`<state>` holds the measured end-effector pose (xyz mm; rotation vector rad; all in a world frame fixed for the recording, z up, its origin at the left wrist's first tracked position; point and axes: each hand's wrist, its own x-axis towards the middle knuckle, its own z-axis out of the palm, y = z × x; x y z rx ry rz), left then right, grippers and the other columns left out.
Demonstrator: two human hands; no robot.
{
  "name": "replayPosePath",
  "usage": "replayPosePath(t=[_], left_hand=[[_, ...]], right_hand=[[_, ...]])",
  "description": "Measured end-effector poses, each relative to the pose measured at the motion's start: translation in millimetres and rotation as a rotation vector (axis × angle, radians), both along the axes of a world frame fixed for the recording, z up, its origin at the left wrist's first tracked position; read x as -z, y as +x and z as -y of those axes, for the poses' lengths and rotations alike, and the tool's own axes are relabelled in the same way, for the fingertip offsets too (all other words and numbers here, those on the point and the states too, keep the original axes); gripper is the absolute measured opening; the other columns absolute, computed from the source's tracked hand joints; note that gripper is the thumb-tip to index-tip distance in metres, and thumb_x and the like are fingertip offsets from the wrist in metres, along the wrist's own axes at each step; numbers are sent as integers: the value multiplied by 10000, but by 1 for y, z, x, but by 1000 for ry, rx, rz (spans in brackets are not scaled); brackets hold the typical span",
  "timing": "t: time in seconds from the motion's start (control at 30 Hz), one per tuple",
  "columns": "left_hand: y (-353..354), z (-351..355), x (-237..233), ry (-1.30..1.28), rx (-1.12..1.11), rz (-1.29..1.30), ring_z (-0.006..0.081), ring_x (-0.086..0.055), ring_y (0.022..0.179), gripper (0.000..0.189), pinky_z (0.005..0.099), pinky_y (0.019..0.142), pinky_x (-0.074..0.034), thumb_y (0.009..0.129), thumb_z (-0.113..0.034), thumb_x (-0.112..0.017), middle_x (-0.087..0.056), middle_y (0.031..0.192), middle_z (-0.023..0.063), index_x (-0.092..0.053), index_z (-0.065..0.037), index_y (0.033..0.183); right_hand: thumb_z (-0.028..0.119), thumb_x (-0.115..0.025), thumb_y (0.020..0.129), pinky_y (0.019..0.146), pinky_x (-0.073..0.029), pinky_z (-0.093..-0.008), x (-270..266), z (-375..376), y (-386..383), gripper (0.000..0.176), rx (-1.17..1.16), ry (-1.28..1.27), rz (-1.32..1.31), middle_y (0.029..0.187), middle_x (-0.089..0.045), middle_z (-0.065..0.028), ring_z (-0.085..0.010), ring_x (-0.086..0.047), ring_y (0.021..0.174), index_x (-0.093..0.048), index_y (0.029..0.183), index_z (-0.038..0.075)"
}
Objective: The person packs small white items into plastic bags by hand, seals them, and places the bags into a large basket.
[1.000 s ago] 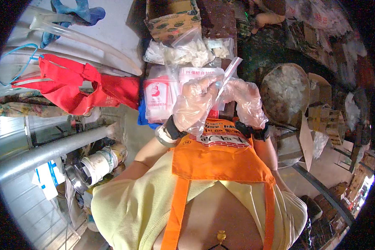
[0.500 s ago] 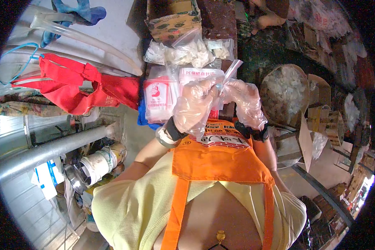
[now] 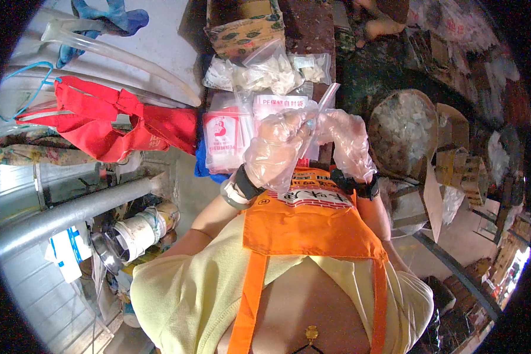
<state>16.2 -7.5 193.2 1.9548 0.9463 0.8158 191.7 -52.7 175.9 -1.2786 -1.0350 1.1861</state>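
Both hands wear clear plastic gloves and meet over the table in the middle of the view. My left hand [image 3: 277, 144] has its fingers bent round the left edge of a clear zip bag [image 3: 326, 97]. On the bag's other side, my right hand [image 3: 345, 141] pinches it with curled fingers. The bag's strip sticks up between the hands. Beside my left hand lies a stack of red-and-white printed bag packs [image 3: 223, 134]. Another printed pack [image 3: 280, 102] is just beyond the fingers. Filled clear bags [image 3: 271, 75] with pale pieces lie farther back.
An open cardboard box [image 3: 245, 35] stands at the back. Red cloth [image 3: 100, 118] and blue gloves [image 3: 109, 20] are on the left. A round container of clear plastic [image 3: 402, 133] is at the right. Another person's hand [image 3: 383, 26] shows at the top right.
My right hand has turned and moved slightly, and the zip bag between my hands now leans differently. My left hand has barely shifted.
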Motion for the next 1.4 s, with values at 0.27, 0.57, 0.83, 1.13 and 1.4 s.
replayPosePath(t=[0.27, 0.57, 0.83, 1.13, 1.4], left_hand=[[4, 5, -2, -100, 31, -126, 281, -693, 878, 274, 363, 808, -525, 899, -109, -573, -715, 965, 163, -670, -16, 1138], [-2, 1, 6, -355, 146, 95, 181, -589, 712, 216, 325, 687, -488, 904, -160, -587, -661, 802, 111, -662, -10, 1040], [-3, 2, 10, -3, 136, -274, 298, -599, 845, 210, 384, 737, -492, 901, -180, -579, -644, 925, 127, -627, -24, 1034], [-1, 6, 40, 404, 127, -415, 352, -573, 1029, 201, 412, 836, -514, 899, -155, -563, -596, 1116, 137, -608, -77, 1080], [-8, -14, 42, 301, -53, -381, 369, -577, 908, 224, 449, 799, -488, 857, -91, -569, -603, 978, 143, -601, -22, 1068]], right_hand=[[94, -627, 821, 726, -507, -399, 19, 3, 17, 125, -184, 132, 728, 929, -639, -123, -288, -615, 824, -661, 919, 24], [99, -594, 856, 715, -483, -413, 5, 1, 20, 95, -175, 557, 875, 871, -633, -138, -325, -604, 798, -645, 891, 27], [48, -632, 833, 795, -450, -402, -16, -1, 13, 137, -328, 7, 600, 974, -607, -116, -315, -559, 927, -626, 964, 11], [93, -632, 795, 582, -429, -415, 17, 1, 5, 125, -140, 71, 388, 659, -538, -180, -347, -549, 616, -557, 748, 6], [53, -624, 796, 579, -455, -416, 15, -3, 25, 58, -191, 225, 541, 739, -570, -132, -323, -565, 602, -581, 816, 18]])
